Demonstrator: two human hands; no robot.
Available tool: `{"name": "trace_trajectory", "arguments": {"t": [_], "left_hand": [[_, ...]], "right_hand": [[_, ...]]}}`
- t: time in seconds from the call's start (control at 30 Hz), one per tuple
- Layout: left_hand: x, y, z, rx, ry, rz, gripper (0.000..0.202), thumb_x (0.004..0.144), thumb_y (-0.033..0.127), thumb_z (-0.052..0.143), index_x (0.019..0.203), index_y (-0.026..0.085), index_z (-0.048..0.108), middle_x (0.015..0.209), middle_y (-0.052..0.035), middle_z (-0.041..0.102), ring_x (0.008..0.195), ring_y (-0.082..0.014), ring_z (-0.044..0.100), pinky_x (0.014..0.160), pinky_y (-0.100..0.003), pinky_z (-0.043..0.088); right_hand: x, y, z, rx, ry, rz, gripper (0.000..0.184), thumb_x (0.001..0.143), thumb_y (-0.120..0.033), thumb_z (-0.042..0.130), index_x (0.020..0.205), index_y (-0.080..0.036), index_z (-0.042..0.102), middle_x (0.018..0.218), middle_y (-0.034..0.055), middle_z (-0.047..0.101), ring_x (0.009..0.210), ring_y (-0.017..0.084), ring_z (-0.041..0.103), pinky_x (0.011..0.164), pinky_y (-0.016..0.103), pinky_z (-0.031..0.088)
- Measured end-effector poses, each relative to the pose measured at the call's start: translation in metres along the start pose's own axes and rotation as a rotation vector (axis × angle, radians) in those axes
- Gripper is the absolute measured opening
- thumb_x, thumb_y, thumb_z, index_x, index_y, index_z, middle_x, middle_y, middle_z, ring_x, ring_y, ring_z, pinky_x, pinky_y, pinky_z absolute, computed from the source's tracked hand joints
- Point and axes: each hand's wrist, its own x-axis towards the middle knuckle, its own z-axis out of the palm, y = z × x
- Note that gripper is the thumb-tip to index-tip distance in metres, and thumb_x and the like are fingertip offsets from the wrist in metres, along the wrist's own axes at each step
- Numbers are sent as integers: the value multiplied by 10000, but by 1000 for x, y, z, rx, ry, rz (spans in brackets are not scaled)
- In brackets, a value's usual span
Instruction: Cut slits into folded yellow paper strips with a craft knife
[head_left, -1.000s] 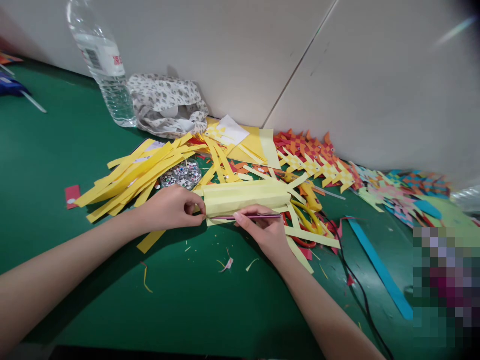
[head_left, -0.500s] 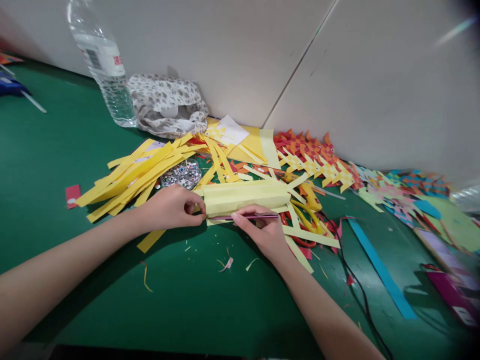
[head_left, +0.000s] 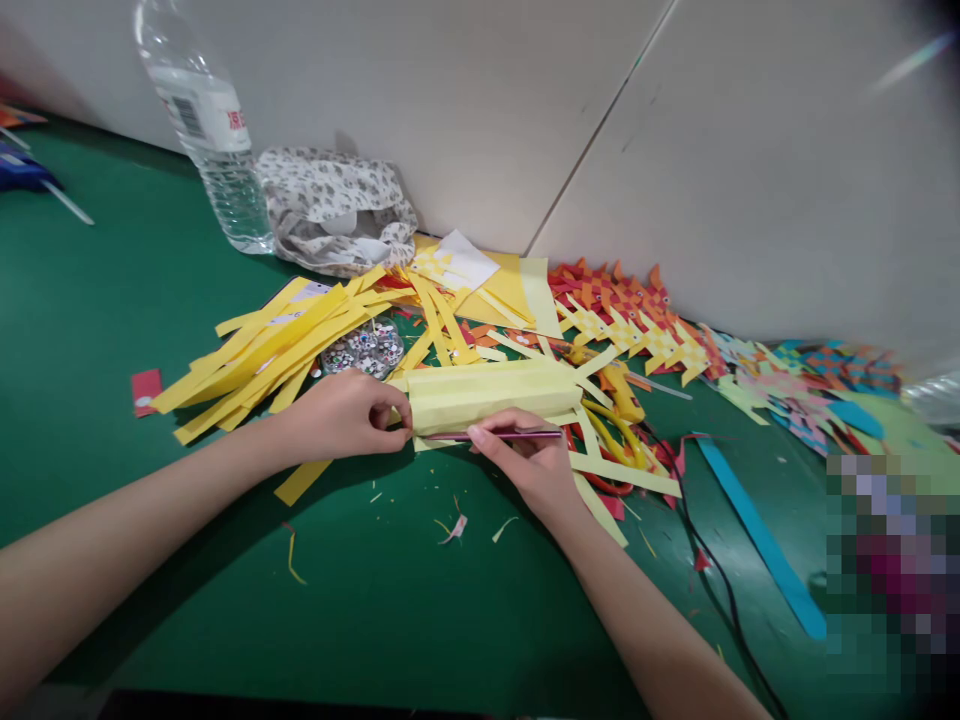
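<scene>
A folded pale yellow paper (head_left: 491,392) lies on the green table (head_left: 112,300) in front of me. My left hand (head_left: 341,415) is closed, pinching the paper's left end. My right hand (head_left: 529,462) is closed round a thin pink pen-like tool (head_left: 499,435), which lies along the paper's near edge with its tip pointing left. Under the right hand lie yellow paper strips (head_left: 626,475).
A heap of darker yellow strips (head_left: 270,350) and a dish of googly eyes (head_left: 365,348) lie behind my left hand. A water bottle (head_left: 210,130) and a patterned cloth (head_left: 334,210) stand by the wall. Woven paper fish (head_left: 645,320), a blue strip (head_left: 757,535) and a black cable (head_left: 709,560) lie to the right.
The pen and my right hand slid slightly left, then back right along the paper's edge. My left hand stays put.
</scene>
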Motion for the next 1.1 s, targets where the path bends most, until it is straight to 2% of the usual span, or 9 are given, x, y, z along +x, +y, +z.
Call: {"name": "trace_trajectory", "arguments": {"t": [0.4, 0.7, 0.83, 0.9, 1.1], "left_hand": [[1, 1, -1, 7, -5, 14, 139, 754, 314, 595, 753, 219, 697, 505, 67, 594, 468, -79, 521, 504, -195, 328], [2, -3, 5, -18, 64, 29, 141, 739, 329, 633, 728, 223, 726, 485, 61, 571, 442, -74, 487, 478, -189, 321], [2, -5, 6, -30, 84, 33, 164, 736, 338, 642, 815, 248, 754, 485, 66, 575, 436, -75, 485, 470, -185, 324], [2, -6, 7, -40, 95, 42, 183, 742, 347, 640, 848, 259, 762, 481, 68, 572, 431, -75, 478, 464, -183, 324], [1, -7, 10, -45, 134, 97, 158, 752, 355, 644, 746, 236, 748, 463, 65, 565, 411, -69, 465, 448, -177, 319]], "right_hand": [[-1, 0, -2, -31, -31, -25, 133, 794, -304, 728, 708, -214, 681, 653, -1, 674, 620, 159, 607, 601, 293, 462], [-1, 3, -2, -21, -31, -29, 129, 794, -301, 731, 714, -209, 687, 649, -2, 673, 621, 153, 607, 604, 285, 462], [0, 4, -2, -8, -28, -18, 135, 790, -316, 737, 723, -210, 688, 669, 4, 676, 649, 161, 618, 626, 294, 471], [0, 4, -2, 27, -13, 0, 138, 786, -315, 741, 718, -208, 685, 670, 4, 679, 647, 158, 628, 629, 291, 479], [2, 7, 1, 167, 82, 29, 153, 755, -304, 763, 692, -200, 671, 608, -15, 657, 567, 138, 640, 576, 263, 507]]}}
